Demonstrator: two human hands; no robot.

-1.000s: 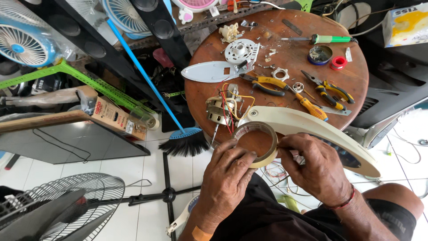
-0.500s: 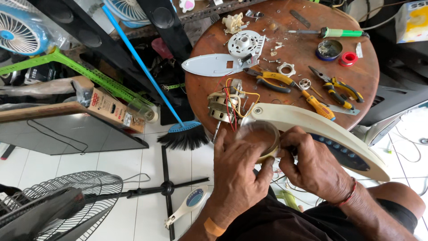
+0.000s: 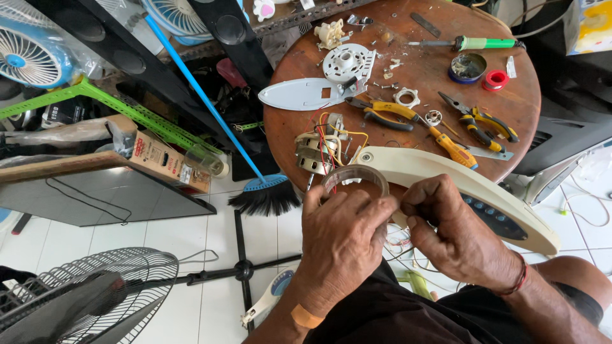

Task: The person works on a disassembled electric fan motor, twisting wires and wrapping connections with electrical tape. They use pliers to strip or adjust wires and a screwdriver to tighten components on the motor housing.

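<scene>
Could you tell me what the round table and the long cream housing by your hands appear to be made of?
Round table: apparently wood, brown with a worn, scuffed gloss. Cream housing: looks like moulded plastic, smooth and slightly glossy, with rounded edges and a dark button panel.

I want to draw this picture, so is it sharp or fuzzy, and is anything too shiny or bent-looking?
In the head view, the daylight is soft and even, and the left hand, right hand and tape roll look sharp. The white floor tiles are bright but not washed out. The wide lens bends the edges, so the round table looks stretched.
</scene>
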